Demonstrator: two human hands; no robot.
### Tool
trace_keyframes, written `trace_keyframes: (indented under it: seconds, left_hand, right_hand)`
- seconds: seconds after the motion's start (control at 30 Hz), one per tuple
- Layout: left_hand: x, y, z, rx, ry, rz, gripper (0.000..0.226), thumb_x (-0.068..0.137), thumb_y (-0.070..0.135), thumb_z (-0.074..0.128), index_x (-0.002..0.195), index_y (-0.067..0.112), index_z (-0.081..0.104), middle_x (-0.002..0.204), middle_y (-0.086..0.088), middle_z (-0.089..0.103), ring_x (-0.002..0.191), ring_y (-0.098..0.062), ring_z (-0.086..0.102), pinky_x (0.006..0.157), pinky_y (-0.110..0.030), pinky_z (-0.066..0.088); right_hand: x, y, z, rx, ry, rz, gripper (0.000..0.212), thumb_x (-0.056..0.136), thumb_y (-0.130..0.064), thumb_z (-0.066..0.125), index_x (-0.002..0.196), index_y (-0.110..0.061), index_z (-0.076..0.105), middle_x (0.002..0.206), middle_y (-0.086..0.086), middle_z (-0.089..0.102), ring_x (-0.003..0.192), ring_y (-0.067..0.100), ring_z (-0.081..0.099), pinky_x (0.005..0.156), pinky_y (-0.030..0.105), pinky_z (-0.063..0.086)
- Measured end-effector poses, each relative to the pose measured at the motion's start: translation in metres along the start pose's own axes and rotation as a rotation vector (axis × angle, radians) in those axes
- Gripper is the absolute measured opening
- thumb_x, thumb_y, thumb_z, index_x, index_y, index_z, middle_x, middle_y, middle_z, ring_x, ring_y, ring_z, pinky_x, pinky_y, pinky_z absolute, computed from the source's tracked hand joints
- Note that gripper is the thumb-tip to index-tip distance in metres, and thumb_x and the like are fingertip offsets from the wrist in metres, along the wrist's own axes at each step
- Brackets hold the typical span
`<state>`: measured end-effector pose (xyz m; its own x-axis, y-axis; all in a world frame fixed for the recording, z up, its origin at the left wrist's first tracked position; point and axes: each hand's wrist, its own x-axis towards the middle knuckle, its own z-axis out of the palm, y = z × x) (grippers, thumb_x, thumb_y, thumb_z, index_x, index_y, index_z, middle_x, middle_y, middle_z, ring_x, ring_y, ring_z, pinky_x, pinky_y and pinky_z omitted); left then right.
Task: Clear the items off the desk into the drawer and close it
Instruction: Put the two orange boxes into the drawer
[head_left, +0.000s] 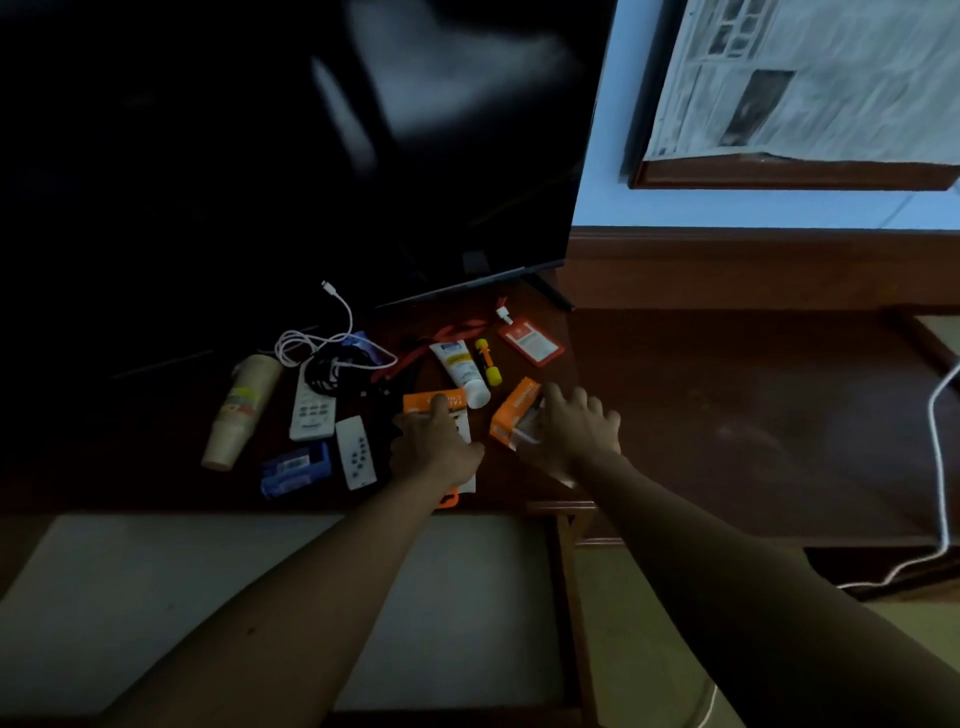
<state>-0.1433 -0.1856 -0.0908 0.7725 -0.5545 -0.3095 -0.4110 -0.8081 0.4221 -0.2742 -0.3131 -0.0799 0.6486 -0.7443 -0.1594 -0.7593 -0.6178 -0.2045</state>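
The drawer (156, 597) stands pulled open below the dark wooden desk (727, 415), its pale bottom showing. My left hand (431, 449) lies on a flat orange and white box (421, 402) near the desk's front edge, fingers over it. My right hand (576, 426) grips a second orange box (511, 410) that is tilted on the desk. Behind them lie a white tube (460, 371), a yellow marker (488, 361) and a red card holder (530, 343) with its lanyard.
Left of my hands lie two white remotes (311, 410), a blue box (296, 470), a stack of paper cups (241, 410) on its side and tangled white and black cables (332, 358). A dark television (260, 156) stands behind. A white cord (937, 467) hangs at right.
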Motion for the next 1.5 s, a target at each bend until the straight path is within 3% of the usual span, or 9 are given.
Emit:
trace_keyframes:
  seconds: [0.1, 0.23, 0.3, 0.47, 0.73, 0.87, 1.03, 1.3, 1.5]
  left_hand:
    - [-0.016, -0.006, -0.006, -0.040, 0.020, 0.013, 0.085, 0.070, 0.059, 0.070, 0.140, 0.038, 0.027, 0.137, -0.015, 0.031, 0.111, -0.041, 0.052, 0.080, -0.041, 0.047]
    - [-0.049, -0.021, -0.016, -0.051, 0.023, 0.055, 0.095, 0.067, 0.069, 0.067, 0.146, 0.044, 0.020, 0.140, -0.011, 0.026, 0.113, -0.039, 0.053, 0.078, -0.037, 0.041]
    - [-0.067, -0.033, -0.019, -0.016, -0.005, 0.072, 0.096, 0.069, 0.072, 0.066, 0.147, 0.044, 0.018, 0.143, -0.010, 0.023, 0.117, -0.037, 0.052, 0.082, -0.037, 0.043]
    - [-0.106, -0.069, -0.005, 0.053, -0.075, 0.119, 0.098, 0.072, 0.074, 0.062, 0.152, 0.044, 0.013, 0.146, -0.008, 0.017, 0.126, -0.036, 0.044, 0.096, -0.041, 0.045]
    - [-0.134, -0.101, 0.014, 0.106, -0.050, 0.219, 0.096, 0.070, 0.076, 0.059, 0.150, 0.045, 0.016, 0.142, -0.006, 0.023, 0.120, -0.036, 0.049, 0.095, -0.044, 0.048]
    - [-0.132, -0.120, 0.026, 0.121, -0.132, 0.160, 0.098, 0.071, 0.075, 0.061, 0.152, 0.045, 0.014, 0.150, -0.008, 0.015, 0.122, -0.037, 0.049, 0.095, -0.042, 0.048]
    - [-0.112, -0.136, 0.052, 0.100, -0.232, 0.077, 0.107, 0.063, 0.078, 0.065, 0.152, 0.044, 0.018, 0.144, -0.010, 0.021, 0.118, -0.037, 0.051, 0.098, -0.046, 0.048]
    - [-0.098, -0.139, 0.087, 0.108, -0.294, 0.021, 0.107, 0.069, 0.064, 0.076, 0.154, 0.038, 0.017, 0.147, -0.012, 0.015, 0.122, -0.038, 0.047, 0.102, -0.047, 0.046]
    - [-0.101, -0.150, 0.101, 0.051, -0.307, 0.028, 0.107, 0.072, 0.063, 0.075, 0.155, 0.037, 0.014, 0.148, -0.011, 0.012, 0.124, -0.039, 0.045, 0.106, -0.046, 0.043]
  right_hand:
    - [-0.017, -0.009, -0.002, 0.123, 0.022, 0.077, 0.098, 0.067, -0.084, 0.054, 0.142, -0.025, 0.028, 0.136, 0.013, 0.046, 0.125, 0.037, 0.046, 0.097, 0.055, 0.039]
    - [-0.050, -0.024, 0.004, 0.203, -0.010, 0.164, 0.106, 0.071, -0.084, 0.047, 0.154, -0.037, 0.001, 0.142, 0.018, 0.037, 0.128, 0.041, 0.040, 0.096, 0.058, 0.038]
    - [-0.069, -0.031, 0.008, 0.220, -0.029, 0.206, 0.105, 0.072, -0.083, 0.048, 0.153, -0.042, -0.004, 0.142, 0.018, 0.036, 0.128, 0.041, 0.040, 0.095, 0.057, 0.039]
    - [-0.120, -0.042, 0.030, 0.273, -0.075, 0.309, 0.100, 0.074, -0.083, 0.045, 0.153, -0.045, -0.002, 0.143, 0.018, 0.034, 0.131, 0.042, 0.037, 0.095, 0.058, 0.038]
    - [-0.171, -0.055, 0.060, 0.310, -0.086, 0.334, 0.099, 0.076, -0.079, 0.048, 0.154, -0.042, -0.001, 0.145, 0.018, 0.034, 0.131, 0.042, 0.037, 0.095, 0.057, 0.040]
    - [-0.178, -0.054, 0.080, 0.286, -0.130, 0.333, 0.099, 0.079, -0.080, 0.044, 0.155, -0.039, -0.005, 0.148, 0.022, 0.030, 0.132, 0.043, 0.037, 0.096, 0.056, 0.040]
    - [-0.171, -0.059, 0.111, 0.235, -0.213, 0.309, 0.094, 0.084, -0.076, 0.044, 0.154, -0.036, -0.004, 0.147, 0.024, 0.032, 0.128, 0.044, 0.043, 0.093, 0.052, 0.045]
    - [-0.160, -0.050, 0.153, 0.153, -0.268, 0.367, 0.088, 0.086, -0.071, 0.048, 0.151, -0.034, 0.002, 0.142, 0.028, 0.036, 0.120, 0.044, 0.050, 0.085, 0.048, 0.048]
    - [-0.160, -0.048, 0.154, 0.071, -0.307, 0.328, 0.101, 0.085, -0.073, 0.051, 0.156, -0.028, -0.005, 0.154, 0.027, 0.021, 0.129, 0.042, 0.045, 0.087, 0.045, 0.049]
